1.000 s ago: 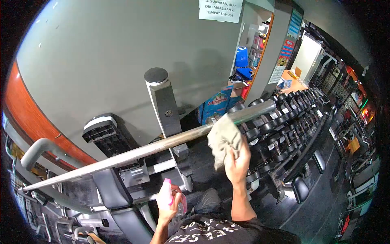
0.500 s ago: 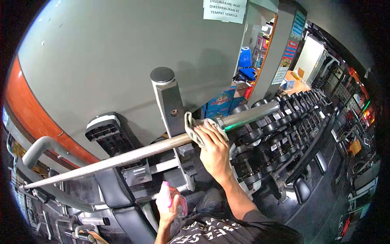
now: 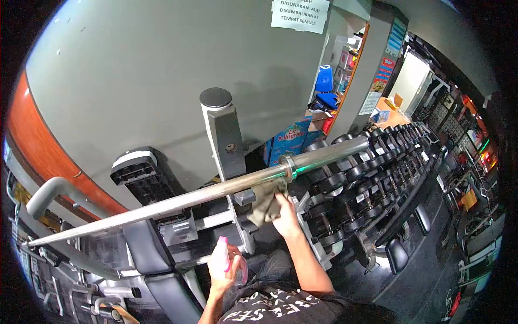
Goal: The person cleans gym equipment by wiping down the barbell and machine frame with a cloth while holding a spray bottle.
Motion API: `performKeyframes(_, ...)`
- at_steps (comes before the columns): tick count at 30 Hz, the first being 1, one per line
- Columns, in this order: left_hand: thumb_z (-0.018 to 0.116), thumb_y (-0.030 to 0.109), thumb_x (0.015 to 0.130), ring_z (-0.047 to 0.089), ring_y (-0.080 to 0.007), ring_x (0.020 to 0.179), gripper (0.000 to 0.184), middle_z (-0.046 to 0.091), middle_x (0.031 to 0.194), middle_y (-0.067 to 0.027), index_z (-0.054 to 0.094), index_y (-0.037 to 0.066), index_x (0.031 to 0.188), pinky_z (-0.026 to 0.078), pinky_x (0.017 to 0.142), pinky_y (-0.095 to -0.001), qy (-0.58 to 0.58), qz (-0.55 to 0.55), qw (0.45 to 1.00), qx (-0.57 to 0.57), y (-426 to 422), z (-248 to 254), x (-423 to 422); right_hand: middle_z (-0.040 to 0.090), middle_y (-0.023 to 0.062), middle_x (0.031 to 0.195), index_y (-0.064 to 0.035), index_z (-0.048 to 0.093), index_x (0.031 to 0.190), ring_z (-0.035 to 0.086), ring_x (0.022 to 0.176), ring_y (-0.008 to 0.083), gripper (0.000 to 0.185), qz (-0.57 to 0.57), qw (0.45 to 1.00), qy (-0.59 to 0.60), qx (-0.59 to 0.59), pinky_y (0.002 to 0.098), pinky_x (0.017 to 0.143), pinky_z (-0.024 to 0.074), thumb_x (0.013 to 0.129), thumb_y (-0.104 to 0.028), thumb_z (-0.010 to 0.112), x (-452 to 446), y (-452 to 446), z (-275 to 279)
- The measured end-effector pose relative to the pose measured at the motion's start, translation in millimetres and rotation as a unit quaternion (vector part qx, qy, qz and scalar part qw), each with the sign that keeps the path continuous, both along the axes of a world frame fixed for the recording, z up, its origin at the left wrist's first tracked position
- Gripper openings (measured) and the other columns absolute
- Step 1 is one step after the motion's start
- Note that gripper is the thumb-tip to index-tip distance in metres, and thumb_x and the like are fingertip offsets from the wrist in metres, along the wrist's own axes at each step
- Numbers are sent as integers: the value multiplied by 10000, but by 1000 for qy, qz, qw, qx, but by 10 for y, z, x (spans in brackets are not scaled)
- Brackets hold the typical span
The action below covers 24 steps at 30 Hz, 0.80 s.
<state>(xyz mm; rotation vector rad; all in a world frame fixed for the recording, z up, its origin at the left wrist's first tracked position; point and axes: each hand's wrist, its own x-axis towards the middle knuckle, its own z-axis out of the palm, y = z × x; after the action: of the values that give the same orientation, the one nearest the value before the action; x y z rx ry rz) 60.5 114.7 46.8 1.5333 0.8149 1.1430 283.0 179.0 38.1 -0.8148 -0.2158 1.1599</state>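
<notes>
A long metal barbell runs slantwise across the view, with a collar near its thicker right end. Just below that collar, my right hand grips a crumpled grey-green cloth, whose upper edge lies against or very near the underside of the bar; contact is unclear. Lower down, close to my body, my left hand is wrapped round a clear spray bottle with a pink trigger head. My palm and fingers cover part of the bottle.
An upright rack post stands behind the bar. A padded black bench is at lower left. Rows of dumbbells fill a rack to the right. Behind lies a blue carton by the grey wall.
My right hand and the cloth have moved from the top of the bar beside the collar down to below it. My left hand with the spray bottle has hardly shifted.
</notes>
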Motion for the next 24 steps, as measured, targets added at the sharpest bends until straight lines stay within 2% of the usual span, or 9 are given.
performKeyframes(4,523,-14,877,575,-141,572,148,559,786,-97,446,-19,1004,488,539,-274,29,0,1000,12,-4,-67,-36,574,59,1169,-97,521,1200,549,1114,193,270,68,996,36,46,413,888,480,929,-103,527,24,84,325)
performKeyframes(6,522,-9,882,573,-141,571,149,559,789,-99,443,-20,1008,488,539,-275,41,-4,999,23,-9,-67,-50,582,47,1157,-100,510,1221,565,1096,192,289,53,986,-116,106,405,890,484,933,-113,532,-40,90,139)
performKeyframes(8,520,-6,886,575,-141,578,139,560,788,-97,446,-20,1003,488,542,-271,0,-3,1000,17,-27,-38,-31,569,24,1126,-101,499,1237,568,1020,158,338,58,994,-51,79,344,829,496,927,-216,572,-43,70,103)
performKeyframes(10,515,-13,881,575,-139,582,138,557,782,-93,447,-20,1001,487,542,-270,-3,1,1000,-4,-59,-3,-12,593,18,1068,-65,542,1191,567,977,132,301,21,998,-44,43,294,807,480,931,-213,565,-98,-42,204)
performKeyframes(15,497,-31,862,571,-132,589,139,552,772,-85,450,-21,992,487,542,-266,28,5,999,21,-47,61,13,629,28,993,-9,629,1033,547,890,100,243,-71,975,-206,28,264,768,441,904,-213,599,-137,-236,151)
performKeyframes(18,486,-45,844,568,-127,587,143,550,763,-82,455,-22,982,488,541,-266,4,17,1000,-20,-52,69,42,628,51,951,27,611,1001,548,806,106,228,-141,944,-299,21,276,743,444,882,-167,601,-121,-451,317)
performKeyframes(20,569,44,887,584,-113,548,115,575,681,-63,504,-21,955,463,516,-237,3,36,999,7,-34,22,52,557,113,1103,23,511,1161,533,991,169,326,-176,922,-345,0,311,900,421,892,-133,607,-96,-579,297)
performKeyframes(22,572,49,887,585,-112,549,116,576,685,-63,506,-20,953,462,517,-236,21,36,999,10,-26,4,45,558,184,1195,66,467,1256,544,1058,221,354,-291,853,-433,33,335,919,424,941,-86,517,-66,-543,363)
performKeyframes(24,574,53,888,586,-111,549,116,577,689,-62,509,-19,950,461,518,-235,39,37,998,16,-24,19,46,592,202,1183,94,484,1239,568,1070,228,332,-294,793,-532,28,332,916,430,949,-68,493,97,-476,566)
